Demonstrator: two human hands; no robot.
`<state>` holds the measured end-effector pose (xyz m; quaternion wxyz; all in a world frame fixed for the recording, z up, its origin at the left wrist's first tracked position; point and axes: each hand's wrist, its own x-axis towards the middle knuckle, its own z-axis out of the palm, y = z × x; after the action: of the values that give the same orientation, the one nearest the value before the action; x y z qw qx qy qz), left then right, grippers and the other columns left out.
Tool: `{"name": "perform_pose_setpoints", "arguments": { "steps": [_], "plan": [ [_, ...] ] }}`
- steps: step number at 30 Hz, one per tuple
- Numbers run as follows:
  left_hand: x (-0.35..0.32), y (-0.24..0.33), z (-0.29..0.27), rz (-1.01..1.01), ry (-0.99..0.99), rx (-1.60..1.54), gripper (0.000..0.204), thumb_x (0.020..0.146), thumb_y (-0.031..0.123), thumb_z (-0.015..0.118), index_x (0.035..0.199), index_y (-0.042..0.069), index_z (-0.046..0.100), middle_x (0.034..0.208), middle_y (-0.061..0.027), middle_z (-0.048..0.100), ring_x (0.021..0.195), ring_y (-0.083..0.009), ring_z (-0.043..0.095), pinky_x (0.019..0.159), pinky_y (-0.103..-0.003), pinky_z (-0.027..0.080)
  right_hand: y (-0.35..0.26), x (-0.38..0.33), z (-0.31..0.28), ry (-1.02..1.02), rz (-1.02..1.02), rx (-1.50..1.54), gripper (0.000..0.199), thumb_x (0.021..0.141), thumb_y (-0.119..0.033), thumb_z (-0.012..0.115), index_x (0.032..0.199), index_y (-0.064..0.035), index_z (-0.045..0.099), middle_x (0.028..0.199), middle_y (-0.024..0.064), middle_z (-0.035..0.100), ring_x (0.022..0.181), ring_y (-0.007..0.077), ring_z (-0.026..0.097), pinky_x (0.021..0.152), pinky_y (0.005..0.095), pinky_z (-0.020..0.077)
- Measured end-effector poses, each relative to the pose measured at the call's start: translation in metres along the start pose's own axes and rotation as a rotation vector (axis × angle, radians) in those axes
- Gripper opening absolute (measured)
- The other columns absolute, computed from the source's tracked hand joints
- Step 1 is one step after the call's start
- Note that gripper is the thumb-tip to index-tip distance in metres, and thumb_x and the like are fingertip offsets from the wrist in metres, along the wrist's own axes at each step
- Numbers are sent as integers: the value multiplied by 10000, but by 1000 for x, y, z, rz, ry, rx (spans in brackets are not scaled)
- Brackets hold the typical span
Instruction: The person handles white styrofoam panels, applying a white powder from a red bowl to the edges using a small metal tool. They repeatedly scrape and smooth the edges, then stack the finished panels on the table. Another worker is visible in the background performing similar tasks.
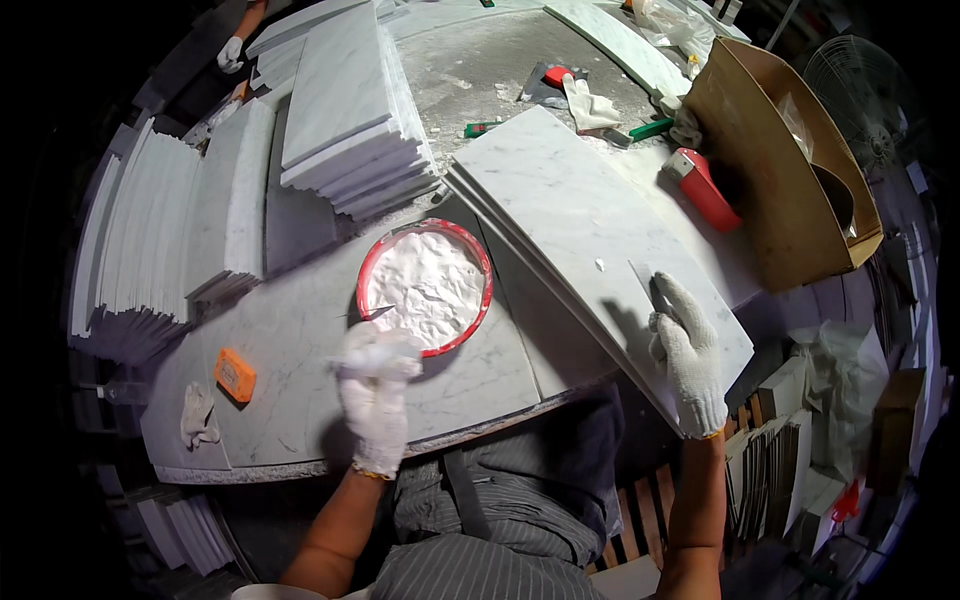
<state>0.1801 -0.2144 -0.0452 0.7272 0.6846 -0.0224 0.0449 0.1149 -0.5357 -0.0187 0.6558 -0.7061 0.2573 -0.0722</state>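
My left hand, in a white knit glove, is smeared by motion at the near rim of a round red-edged tub. White paste fills the tub. A thin dark blade projects from that hand's fingers over the paste; its handle is hidden. My right hand, also gloved, rests over the near right part of a grey-veined white marble slab. Its fingers close around what looks like a thin flat scraper against the slab's surface. A small white lump lies left of it. More slabs lie underneath.
Marble slabs stand stacked at the back left. An orange block and a crumpled glove lie front left. Right of the slab are a red tape dispenser and a cardboard box. Another person's gloved hand shows far left.
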Motion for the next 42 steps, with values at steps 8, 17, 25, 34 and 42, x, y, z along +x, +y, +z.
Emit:
{"name": "perform_pose_setpoints", "arguments": {
  "steps": [8, 17, 25, 34, 42],
  "plan": [
    [-36, -21, 47, -202, -352, 114, 436, 893, 38, 657, 1277, -16, 458, 1178, -121, 604, 1080, -175, 596, 972, -311, 480, -9, 5, 17, 61, -345, -700, 325, 891, -202, 651, 1203, -113, 656, 928, 143, 651, 828, 310, 648, 749, 368, 510],
    [-36, -22, 43, -284, -364, 36, 462, 881, 36, 676, 1278, -1, 442, 1197, -151, 615, 1094, -186, 599, 961, -321, 490, -7, 14, 24, 94, -423, -855, 281, 916, -237, 621, 1190, -201, 668, 809, 106, 604, 728, 286, 624, 657, 375, 490],
    [-38, -22, 41, -241, -396, 59, 473, 872, 17, 686, 1285, 26, 456, 1196, -142, 618, 1094, -184, 597, 962, -314, 487, -15, 10, 26, 40, -321, -906, 277, 901, -195, 627, 1172, -163, 678, 829, 117, 621, 738, 302, 619, 667, 380, 481],
    [-31, -8, 61, -131, -488, 13, 432, 866, -50, 655, 1253, 16, 477, 1175, -122, 625, 1066, -168, 602, 943, -305, 490, -9, 19, 30, 125, -433, -831, 271, 897, -182, 629, 1161, -164, 689, 751, 110, 579, 680, 292, 602, 630, 385, 465],
    [-5, 10, 70, -120, -470, 111, 433, 859, -34, 666, 1261, 8, 512, 1164, -95, 624, 1047, -150, 596, 930, -294, 489, -8, 0, 22, 84, -435, -928, 263, 903, -199, 620, 1161, -209, 673, 747, 114, 582, 666, 291, 612, 600, 393, 478]
  ]
}}
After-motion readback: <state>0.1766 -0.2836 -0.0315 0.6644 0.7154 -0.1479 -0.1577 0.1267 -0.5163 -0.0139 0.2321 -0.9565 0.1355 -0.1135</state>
